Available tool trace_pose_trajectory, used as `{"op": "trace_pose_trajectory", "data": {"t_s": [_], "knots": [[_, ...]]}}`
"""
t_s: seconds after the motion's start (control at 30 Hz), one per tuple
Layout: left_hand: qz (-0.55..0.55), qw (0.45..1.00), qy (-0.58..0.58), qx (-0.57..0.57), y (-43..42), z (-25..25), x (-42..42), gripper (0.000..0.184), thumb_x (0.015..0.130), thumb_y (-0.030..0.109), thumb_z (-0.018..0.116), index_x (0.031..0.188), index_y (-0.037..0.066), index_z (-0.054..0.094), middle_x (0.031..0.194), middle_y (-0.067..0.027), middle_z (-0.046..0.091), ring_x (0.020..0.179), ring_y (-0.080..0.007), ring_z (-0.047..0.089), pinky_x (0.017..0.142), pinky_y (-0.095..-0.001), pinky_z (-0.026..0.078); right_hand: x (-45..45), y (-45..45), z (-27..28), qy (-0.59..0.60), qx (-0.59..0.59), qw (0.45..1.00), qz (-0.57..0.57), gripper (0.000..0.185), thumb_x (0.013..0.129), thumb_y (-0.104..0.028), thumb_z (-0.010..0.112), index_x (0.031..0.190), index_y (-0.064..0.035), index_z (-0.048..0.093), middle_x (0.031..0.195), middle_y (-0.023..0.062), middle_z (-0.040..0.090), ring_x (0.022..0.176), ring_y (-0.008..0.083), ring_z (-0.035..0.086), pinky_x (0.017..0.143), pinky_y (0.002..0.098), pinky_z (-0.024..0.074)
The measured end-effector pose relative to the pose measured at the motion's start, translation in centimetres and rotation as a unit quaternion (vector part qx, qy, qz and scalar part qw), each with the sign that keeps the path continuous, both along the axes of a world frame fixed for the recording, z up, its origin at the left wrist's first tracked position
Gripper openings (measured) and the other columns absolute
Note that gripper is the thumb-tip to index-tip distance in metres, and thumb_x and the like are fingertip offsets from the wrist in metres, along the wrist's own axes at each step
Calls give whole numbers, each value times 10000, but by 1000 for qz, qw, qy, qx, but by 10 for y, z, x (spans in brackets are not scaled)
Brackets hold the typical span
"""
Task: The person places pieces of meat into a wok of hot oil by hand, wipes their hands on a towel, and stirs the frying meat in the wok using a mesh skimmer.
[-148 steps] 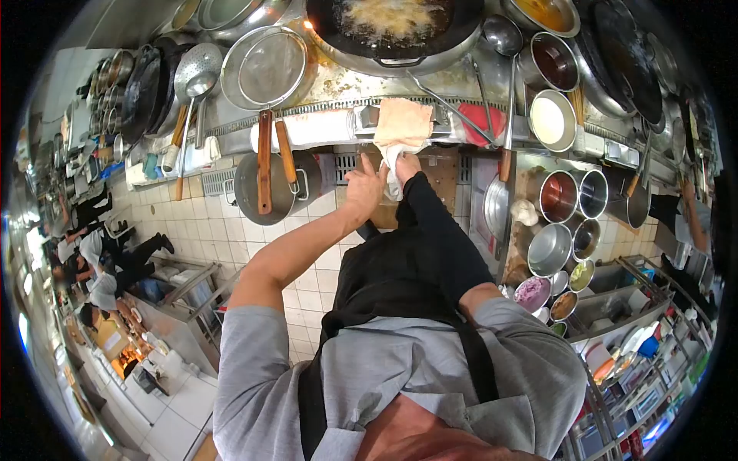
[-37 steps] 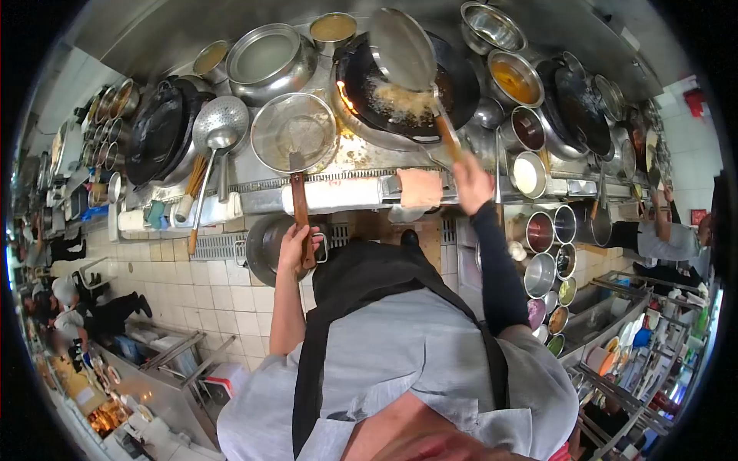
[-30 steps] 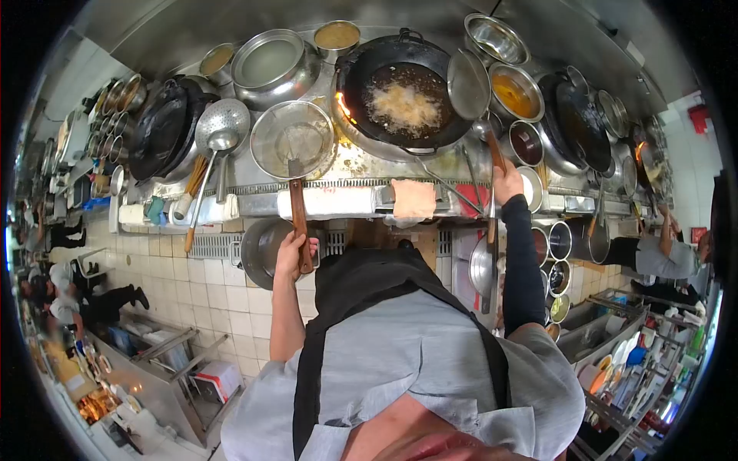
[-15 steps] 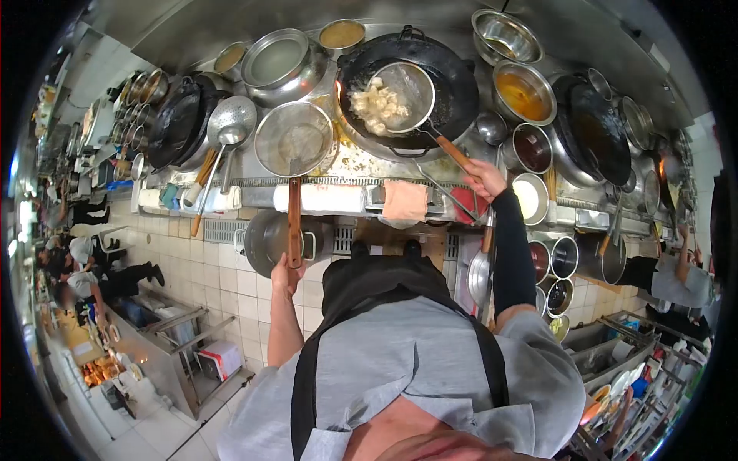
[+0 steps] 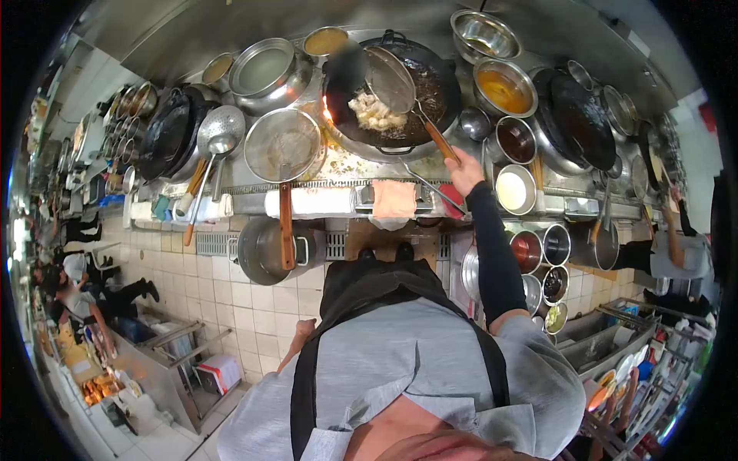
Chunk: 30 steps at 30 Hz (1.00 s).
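Note:
My right hand (image 5: 465, 173) is closed round the wooden handle of a mesh skimmer (image 5: 390, 81). The skimmer's round basket is tilted over a black wok (image 5: 440, 84). Pale, battered-looking food pieces (image 5: 377, 114) lie in the wok beside the mesh, in dark bubbling liquid. My left hand (image 5: 304, 329) hangs low beside my apron, away from the stove; its fingers are too small and turned to read. A second mesh strainer (image 5: 282, 144) rests on the stove top, its wooden handle jutting over the front edge with no hand on it.
Flame (image 5: 327, 109) shows at the wok's left rim. Right of it stand a bowl of orange liquid (image 5: 505, 88), a ladle (image 5: 476, 123) and a pot of white contents (image 5: 515, 190). A perforated skimmer (image 5: 221, 129) lies left. A large pot (image 5: 265, 250) stands below. Another person (image 5: 680, 244) works far right.
My left hand has let go of the second strainer's handle and dropped back to my side. The skimmer in my right hand has tipped up, and the food now lies below its mesh.

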<state>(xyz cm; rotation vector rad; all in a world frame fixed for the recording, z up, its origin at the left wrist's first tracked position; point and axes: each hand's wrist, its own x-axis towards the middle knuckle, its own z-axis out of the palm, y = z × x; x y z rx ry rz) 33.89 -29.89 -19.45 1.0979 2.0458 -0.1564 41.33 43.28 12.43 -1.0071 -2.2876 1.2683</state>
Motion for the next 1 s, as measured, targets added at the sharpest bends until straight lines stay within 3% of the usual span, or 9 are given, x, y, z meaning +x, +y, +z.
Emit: {"op": "trace_pose_trajectory", "data": {"t_s": [0.07, 0.13, 0.23, 0.43, 0.47, 0.57, 0.6, 0.83, 1.0], "knots": [[261, 960, -95, 24, 16, 12, -23, 295, 956, 176, 611, 1177, -20, 613, 912, -146, 689, 824, -331, 723, 617, -419, 595, -3, -4, 4, -1, 41, 999, -21, 415, 942, -201, 599, 1325, -41, 599, 1130, 253, 689, 1085, 402, 652, 949, 413, 495], [613, 753, -222, 84, 43, 34, -50, 313, 967, 173, 600, 1200, -34, 574, 975, -167, 668, 822, -337, 718, 615, -415, 595, -9, -10, 0, 18, 62, 997, -30, 387, 939, -186, 591, 1294, -33, 601, 1085, 274, 684, 1049, 430, 653, 916, 458, 508], [731, 615, -253, 153, 70, 58, -92, 343, 983, 168, 584, 1233, -55, 514, 1071, -200, 637, 819, -347, 710, 611, -408, 594, -15, -32, 14, -22, 140, 985, -99, 360, 925, -158, 579, 1259, -27, 600, 1047, 291, 678, 1026, 464, 642, 896, 500, 504], [740, 602, -237, 185, 68, 79, -118, 336, 983, 151, 585, 1240, -45, 492, 1040, -181, 615, 801, -298, 676, 663, -388, 586, -11, -73, 15, -90, 122, 973, -172, 352, 901, -138, 598, 1217, 16, 604, 1050, 331, 660, 1004, 491, 639, 885, 481, 504], [747, 594, -250, 164, 65, 87, -113, 323, 976, 140, 587, 1226, -50, 511, 1028, -189, 624, 778, -306, 686, 619, -371, 590, -13, -58, -20, -85, 166, 974, -130, 235, 935, -171, 614, 1089, 6, 619, 857, 247, 679, 749, 411, 672, 644, 454, 527], [749, 612, -233, 95, 37, 58, -92, 343, 968, 128, 594, 1237, -69, 512, 993, -197, 644, 722, -323, 695, 547, -372, 590, -45, -36, -26, 65, -383, 903, -184, 178, 984, -216, 612, 939, -47, 582, 702, 90, 589, 510, 205, 541, 409, 336, 386], [746, 620, -233, 72, 27, 50, -83, 341, 967, 126, 593, 1234, -72, 511, 987, -198, 643, 720, -322, 695, 546, -372, 591, -58, -42, -9, 84, -414, 888, -180, 190, 1021, -227, 586, 905, -97, 511, 696, 6, 490, 474, 58, 363, 359, 234, 208], [637, 730, -244, 41, 0, 44, -46, 331, 961, 112, 585, 1212, -91, 509, 941, -207, 640, 703, -315, 691, 538, -369, 598, -86, 7, -16, 128, -583, 795, -110, 135, 1021, -164, 569, 1021, -102, 449, 774, 42, 533, 500, 39, 339, 356, 193, 194], [752, 594, -261, 112, 6, 59, -56, 324, 957, 103, 580, 1196, -104, 508, 908, -213, 638, 690, -310, 689, 532, -367, 602, -103, -17, -2, 157, -580, 796, -75, 150, 1006, -151, 565, 1146, -109, 536, 767, 46, 551, 488, 46, 374, 350, 201, 215]]}}
